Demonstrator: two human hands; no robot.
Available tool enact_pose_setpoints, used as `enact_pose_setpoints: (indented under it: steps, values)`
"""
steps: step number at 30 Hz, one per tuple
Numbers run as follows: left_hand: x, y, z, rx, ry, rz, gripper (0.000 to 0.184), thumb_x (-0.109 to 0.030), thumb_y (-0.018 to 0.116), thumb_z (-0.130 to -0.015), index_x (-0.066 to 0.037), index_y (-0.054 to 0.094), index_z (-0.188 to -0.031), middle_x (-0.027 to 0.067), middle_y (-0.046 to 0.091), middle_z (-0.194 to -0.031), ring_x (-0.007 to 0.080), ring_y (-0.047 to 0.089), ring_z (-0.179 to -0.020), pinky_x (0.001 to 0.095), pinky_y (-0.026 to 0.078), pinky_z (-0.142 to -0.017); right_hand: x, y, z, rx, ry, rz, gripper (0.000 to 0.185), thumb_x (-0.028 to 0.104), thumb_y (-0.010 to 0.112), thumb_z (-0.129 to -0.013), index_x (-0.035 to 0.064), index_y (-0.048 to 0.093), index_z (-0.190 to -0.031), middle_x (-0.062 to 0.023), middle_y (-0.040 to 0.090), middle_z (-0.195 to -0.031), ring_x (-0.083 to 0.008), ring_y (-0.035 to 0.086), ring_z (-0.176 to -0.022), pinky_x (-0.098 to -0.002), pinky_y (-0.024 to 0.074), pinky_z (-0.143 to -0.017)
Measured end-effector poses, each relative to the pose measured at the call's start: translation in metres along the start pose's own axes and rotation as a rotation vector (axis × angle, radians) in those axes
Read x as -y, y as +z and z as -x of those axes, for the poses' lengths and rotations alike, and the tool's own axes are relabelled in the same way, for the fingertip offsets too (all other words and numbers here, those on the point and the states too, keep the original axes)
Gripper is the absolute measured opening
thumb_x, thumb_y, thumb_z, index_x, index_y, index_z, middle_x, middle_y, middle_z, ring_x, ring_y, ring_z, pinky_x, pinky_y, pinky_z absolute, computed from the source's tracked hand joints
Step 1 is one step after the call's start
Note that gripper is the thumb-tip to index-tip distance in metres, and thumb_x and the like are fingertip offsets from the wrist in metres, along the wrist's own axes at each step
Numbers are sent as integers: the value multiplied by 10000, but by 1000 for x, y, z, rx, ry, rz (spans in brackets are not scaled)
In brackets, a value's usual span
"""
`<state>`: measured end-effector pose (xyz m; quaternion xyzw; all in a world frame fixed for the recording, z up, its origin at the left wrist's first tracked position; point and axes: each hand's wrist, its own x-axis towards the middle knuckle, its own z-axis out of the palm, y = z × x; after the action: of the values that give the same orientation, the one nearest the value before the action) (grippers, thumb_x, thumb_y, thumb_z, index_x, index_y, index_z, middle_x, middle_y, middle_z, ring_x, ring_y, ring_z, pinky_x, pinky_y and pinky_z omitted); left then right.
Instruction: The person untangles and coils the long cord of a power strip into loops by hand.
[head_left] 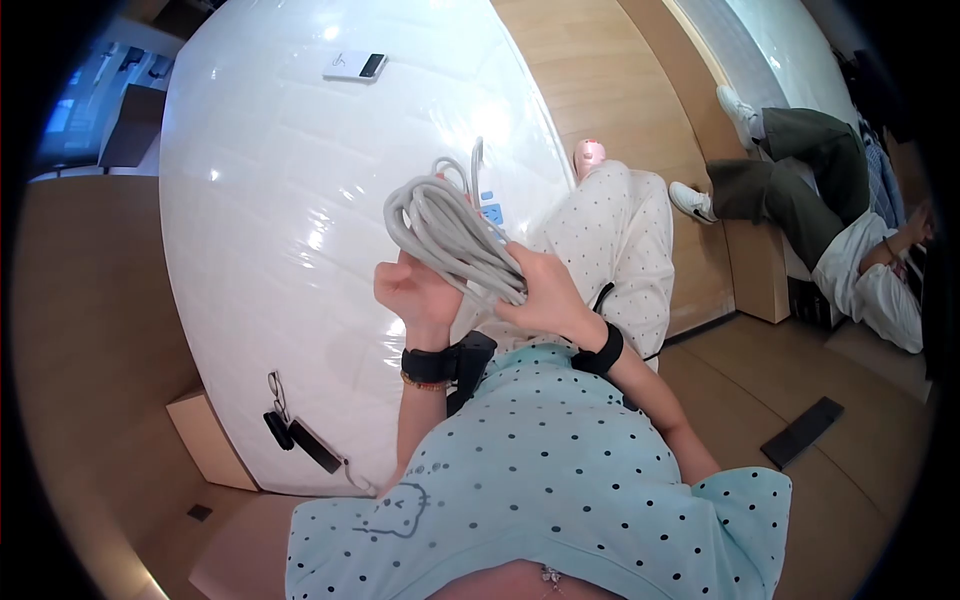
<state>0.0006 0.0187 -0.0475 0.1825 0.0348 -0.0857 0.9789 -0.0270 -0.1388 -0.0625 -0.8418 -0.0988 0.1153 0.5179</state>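
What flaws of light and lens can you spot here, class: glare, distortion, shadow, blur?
Head view: the wide lens bows the edges of the plastic-covered mattress and leaves black corners; white glare streaks its shiny surface; a bluish cast tints the upper left; the far right falls into shadow, its details hard to read; the coiled cable looks fairly sharp, with no obvious motion blur.

A bedroom — plastic-covered mattress (270, 230), wooden bed platform (610, 80).
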Motion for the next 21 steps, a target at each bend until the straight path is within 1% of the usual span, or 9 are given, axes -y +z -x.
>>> enact_pose_setpoints:
  steps: [4,6,9,10,13,16,18,19,21]
  values:
    - [-1,-6,3,-53,34,-292,746,-406,559,-793,-28,273,-1368,176,339,-1366,352,361,-1261,480,277,-1083,3,0,1,-17,7,53,346,142,647,-610,-12,487,-875,-190,541,-674,-385,550,-680,-430,429,-591]
    - [0,7,-3,-72,4,-553,722,-383,599,-786,-22,312,-1341,179,368,-1348,350,370,-1258,473,304,-1072,0,3,-2,13,26,39,372,123,644,-618,-29,467,-908,-208,537,-691,-396,544,-677,-418,430,-592]
    - [3,7,-10,5,66,-697,600,-265,602,-797,-9,367,-1287,172,448,-1273,319,456,-1187,440,379,-1023,2,3,-2,52,38,27,416,114,649,-638,-38,455,-973,-224,542,-774,-394,546,-739,-405,440,-642]
    - [3,6,-9,-30,74,-682,581,-251,603,-793,-4,381,-1270,167,471,-1238,310,481,-1149,431,395,-1003,3,3,-2,62,41,25,432,115,651,-646,-38,453,-997,-228,545,-812,-390,549,-771,-402,444,-668]
    - [0,3,-5,-132,79,-629,527,-215,601,-784,9,418,-1225,155,525,-1146,287,541,-1044,407,436,-944,-2,12,4,-111,-124,-20,545,134,679,-650,-20,429,-1109,-222,514,-1011,-357,524,-951,-389,430,-796]
    - [-5,0,-10,-241,95,-550,490,-202,593,-781,18,447,-1194,151,546,-1084,277,558,-983,392,457,-897,2,2,6,-13,-98,-213,668,164,719,-650,-18,385,-1199,-198,442,-1147,-333,452,-1090,-394,386,-893]
    - [-8,-4,-15,-334,147,-490,475,-207,594,-779,18,462,-1176,153,556,-1052,279,561,-971,386,461,-883,-1,-3,6,-92,-174,-155,763,179,749,-619,-39,349,-1231,-230,423,-1179,-372,433,-1104,-410,382,-902]
    - [-15,-11,-17,-320,123,-493,465,-203,589,-783,14,463,-1174,147,558,-1042,279,562,-961,388,464,-873,-2,-4,6,-133,-211,-127,810,186,764,-604,-49,331,-1247,-245,414,-1196,-392,423,-1111,-418,380,-907]
    - [-20,-10,-16,-303,119,-475,459,-200,586,-786,9,465,-1177,138,555,-1048,279,562,-959,389,462,-877,2,-1,3,-163,-218,-42,831,231,781,-591,-43,357,-1252,-254,442,-1188,-383,445,-1105,-406,385,-906]
